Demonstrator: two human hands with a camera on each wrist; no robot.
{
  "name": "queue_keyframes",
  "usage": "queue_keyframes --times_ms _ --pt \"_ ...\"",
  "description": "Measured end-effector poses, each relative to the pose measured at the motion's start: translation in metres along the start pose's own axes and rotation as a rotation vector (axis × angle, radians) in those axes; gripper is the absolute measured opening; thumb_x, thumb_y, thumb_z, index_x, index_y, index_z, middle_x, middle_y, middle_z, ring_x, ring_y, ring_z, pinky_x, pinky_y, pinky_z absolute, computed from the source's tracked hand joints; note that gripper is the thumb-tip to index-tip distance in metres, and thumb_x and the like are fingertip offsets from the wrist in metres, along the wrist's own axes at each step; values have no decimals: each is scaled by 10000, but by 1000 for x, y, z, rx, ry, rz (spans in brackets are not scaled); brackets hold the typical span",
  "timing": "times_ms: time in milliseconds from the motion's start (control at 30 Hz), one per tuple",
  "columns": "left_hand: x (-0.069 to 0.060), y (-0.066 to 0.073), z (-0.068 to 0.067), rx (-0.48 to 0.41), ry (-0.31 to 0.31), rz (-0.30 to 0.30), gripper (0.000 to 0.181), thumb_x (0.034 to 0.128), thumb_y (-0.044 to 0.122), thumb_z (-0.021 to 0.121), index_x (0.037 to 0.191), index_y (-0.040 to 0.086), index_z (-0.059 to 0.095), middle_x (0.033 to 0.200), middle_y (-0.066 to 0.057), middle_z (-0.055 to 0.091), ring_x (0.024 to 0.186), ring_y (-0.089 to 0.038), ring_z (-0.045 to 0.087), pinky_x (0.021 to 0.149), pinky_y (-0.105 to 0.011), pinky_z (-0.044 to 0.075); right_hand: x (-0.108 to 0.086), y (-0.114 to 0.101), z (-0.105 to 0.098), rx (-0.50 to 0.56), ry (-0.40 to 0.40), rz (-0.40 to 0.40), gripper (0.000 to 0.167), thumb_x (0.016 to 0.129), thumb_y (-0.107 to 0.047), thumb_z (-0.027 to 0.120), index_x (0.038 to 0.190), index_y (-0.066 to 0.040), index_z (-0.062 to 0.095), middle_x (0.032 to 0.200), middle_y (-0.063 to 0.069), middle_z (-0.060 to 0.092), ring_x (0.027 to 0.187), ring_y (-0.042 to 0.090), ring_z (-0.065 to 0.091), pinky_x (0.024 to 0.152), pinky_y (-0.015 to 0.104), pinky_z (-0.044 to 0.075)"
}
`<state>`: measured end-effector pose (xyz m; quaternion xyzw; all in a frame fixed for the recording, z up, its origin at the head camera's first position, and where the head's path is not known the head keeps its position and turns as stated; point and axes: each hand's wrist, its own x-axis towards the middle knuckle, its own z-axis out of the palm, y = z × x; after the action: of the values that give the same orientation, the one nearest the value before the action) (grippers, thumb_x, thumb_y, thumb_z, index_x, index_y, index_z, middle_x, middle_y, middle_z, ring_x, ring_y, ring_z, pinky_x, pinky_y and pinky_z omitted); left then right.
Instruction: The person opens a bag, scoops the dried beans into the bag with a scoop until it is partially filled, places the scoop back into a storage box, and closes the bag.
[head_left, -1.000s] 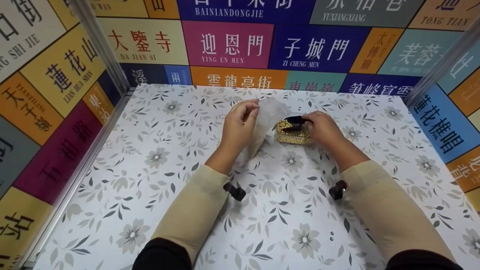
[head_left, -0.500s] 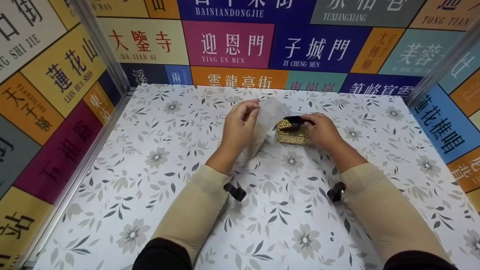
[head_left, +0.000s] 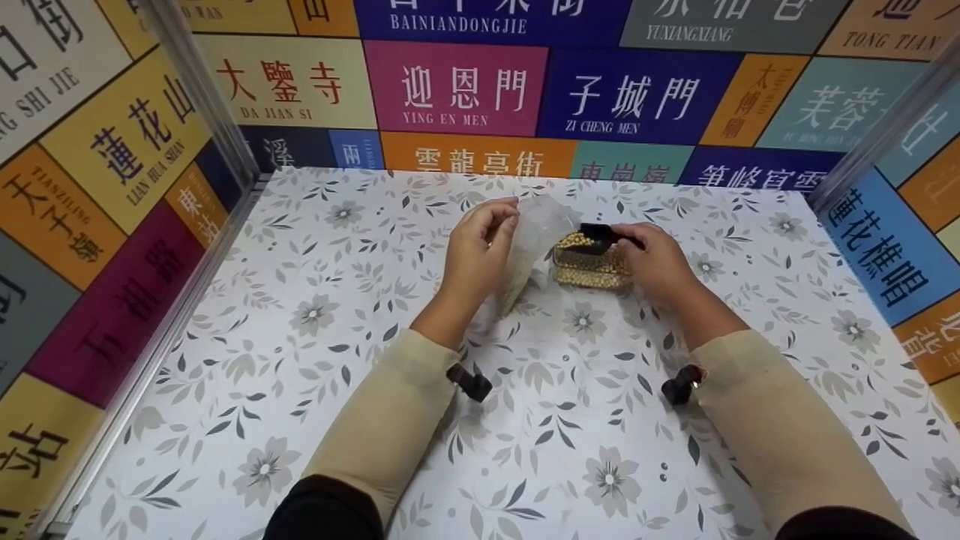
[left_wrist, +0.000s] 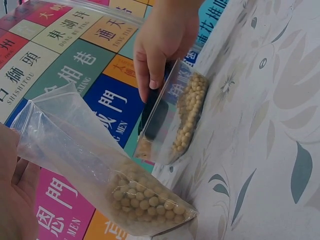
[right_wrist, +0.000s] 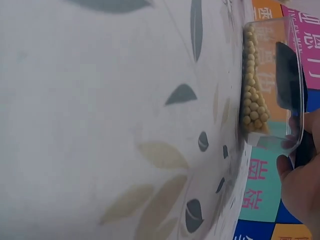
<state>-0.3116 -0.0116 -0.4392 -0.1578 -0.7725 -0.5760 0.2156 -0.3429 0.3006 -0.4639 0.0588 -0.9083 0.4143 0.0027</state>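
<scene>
My left hand pinches the upper edge of a clear plastic zip bag. Round yellow beans, like soybeans, fill the bag's lower end, which reaches the table. Just right of the bag stands a clear rectangular plastic box with the same beans in it. With its fingers round the handle, my right hand holds a black scoop at the box's open top. Through the box wall in the right wrist view, the scoop's head shows above the beans; whether it carries any is unclear.
A white tablecloth with grey flowers and leaves covers the table. Colourful panels with Chinese lettering rise at the back and both sides, with metal posts at the corners.
The scoop has come up off the beans and tilted, its head now higher at the box's top. My right hand has shifted slightly right. My left hand and the bag stay put.
</scene>
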Motion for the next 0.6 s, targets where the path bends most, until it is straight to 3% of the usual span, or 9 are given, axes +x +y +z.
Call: queue_keyframes --times_ms 333,600 --pt "0 2 -1 0 11 -8 115 1081 154 639 1106 111 742 1332 7 747 1169 -92 690 959 -192 585 -11 3 -14 87 81 13 419 1136 -267 530 1519 -108 596 1596 156 539 1481 310 498 1152 344 446" --pt "-1 1 0 0 5 7 116 1083 154 636 1116 110 738 1342 5 743 1133 -92 687 943 -201 585 -19 -6 -27 55 110 -17 444 1144 -316 504 1545 -138 570 1608 138 516 1468 311 511 1166 436 463"
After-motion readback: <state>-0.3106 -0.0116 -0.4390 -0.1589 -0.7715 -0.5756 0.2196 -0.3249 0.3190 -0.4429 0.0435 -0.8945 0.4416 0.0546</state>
